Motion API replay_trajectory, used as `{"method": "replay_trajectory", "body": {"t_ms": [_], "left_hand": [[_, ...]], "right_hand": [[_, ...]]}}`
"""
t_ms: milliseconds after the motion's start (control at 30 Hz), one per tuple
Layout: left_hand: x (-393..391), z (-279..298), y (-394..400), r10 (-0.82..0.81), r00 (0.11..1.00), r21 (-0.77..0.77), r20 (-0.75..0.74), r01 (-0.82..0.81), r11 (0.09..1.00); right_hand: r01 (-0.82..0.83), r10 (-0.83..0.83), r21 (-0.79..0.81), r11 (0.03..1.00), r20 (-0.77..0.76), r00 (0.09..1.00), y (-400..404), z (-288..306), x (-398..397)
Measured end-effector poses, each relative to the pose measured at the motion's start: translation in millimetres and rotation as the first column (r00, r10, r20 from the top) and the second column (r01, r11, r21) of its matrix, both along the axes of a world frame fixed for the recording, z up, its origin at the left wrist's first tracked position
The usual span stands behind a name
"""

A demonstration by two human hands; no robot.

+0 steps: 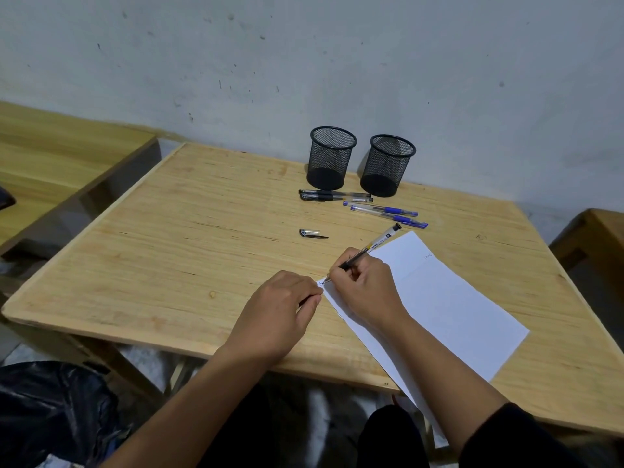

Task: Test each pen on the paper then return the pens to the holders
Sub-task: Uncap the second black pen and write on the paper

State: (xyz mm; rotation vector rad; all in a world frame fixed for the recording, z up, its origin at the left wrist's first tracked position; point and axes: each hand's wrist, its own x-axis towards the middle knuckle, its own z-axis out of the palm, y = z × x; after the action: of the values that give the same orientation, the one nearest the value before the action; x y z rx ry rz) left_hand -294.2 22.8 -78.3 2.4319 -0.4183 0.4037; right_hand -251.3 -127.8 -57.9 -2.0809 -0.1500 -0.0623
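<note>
Pale wood made up the table (pixel 202 231), pushed against a scuffed grey wall (pixel 304 62). The right hand (pixel 364 285) was closed around a black pen (pixel 368 249), its tip pressed to the near-left corner of a white sheet of paper (pixel 445 305), where a small scribble showed. The left hand (pixel 280 309) rested loosely curled on the table just beside that corner, fingertips touching the paper's edge; it gripped nothing that I could see. The sheet lay at a slant, its near end hanging over the table's front edge. A loose black pen cap (pixel 312 234) lay on the bare wood beyond the hands. Farther back stood two black mesh holders: the left holder (pixel 331 158) and the right holder (pixel 388 165), close together near the wall, both seemingly without pens inside. In front of them lay two capped black pens (pixel 334 195) side by side, and to their right two blue pens (pixel 385 212), also side by side.
</note>
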Motion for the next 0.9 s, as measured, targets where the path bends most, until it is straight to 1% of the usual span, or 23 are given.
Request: {"method": "replay_trajectory", "body": {"t_ms": [300, 467, 533, 600, 633, 700, 733, 800, 900], "left_hand": [[0.2, -0.3, 0.5, 0.003, 1.0, -0.001, 0.007, -0.003, 1.0], [0.7, -0.7, 0.1, -0.007, 1.0, 0.007, 0.016, 0.007, 1.0], [2.2, -0.3, 0.0, -0.011, 1.0, 0.002, 0.01, 0.011, 1.0], [4.6, -0.1, 0.1, -0.002, 1.0, -0.005, 0.006, 0.002, 1.0], [6.9, 0.0, 0.2, 0.007, 1.0, -0.01, 0.008, -0.007, 1.0], [13.8, 0.8, 0.3, 0.042, 0.999, -0.026, 0.017, -0.041, 0.999], [19.6, 2.3, 0.3, 0.068, 0.997, -0.038, 0.022, -0.067, 0.997], [35.1, 6.5, 0.4, 0.118, 0.993, -0.063, 0.026, -0.117, 0.991], [64.4, 10.9, 0.7, 0.144, 0.99, -0.066, 0.002, -0.144, 0.987]], "right_hand": [[0.015, -0.015, -0.004, 1.0, 0.025, 1.0, -0.6, -0.5, 0.9], [0.056, -0.056, 0.016, 0.998, 0.016, 0.998, -1.3, 0.2, 1.4], [0.112, -0.111, 0.072, 0.991, -0.012, 0.994, -3.0, 0.6, 3.7], [0.172, -0.161, 0.177, 0.969, -0.074, 0.984, -4.1, 3.1, 6.7], [0.186, -0.164, 0.266, 0.946, -0.105, 0.981, -4.4, 4.6, 8.0], [0.198, -0.143, 0.453, 0.869, -0.151, 0.978, -4.5, 8.3, 9.9], [0.212, -0.143, 0.51, 0.834, -0.171, 0.975, -5.7, 11.0, 11.2], [0.248, -0.163, 0.536, 0.807, -0.202, 0.966, -10.2, 17.4, 13.9], [0.266, -0.171, 0.507, 0.82, -0.228, 0.959, -17.4, 26.2, 19.2]]}}
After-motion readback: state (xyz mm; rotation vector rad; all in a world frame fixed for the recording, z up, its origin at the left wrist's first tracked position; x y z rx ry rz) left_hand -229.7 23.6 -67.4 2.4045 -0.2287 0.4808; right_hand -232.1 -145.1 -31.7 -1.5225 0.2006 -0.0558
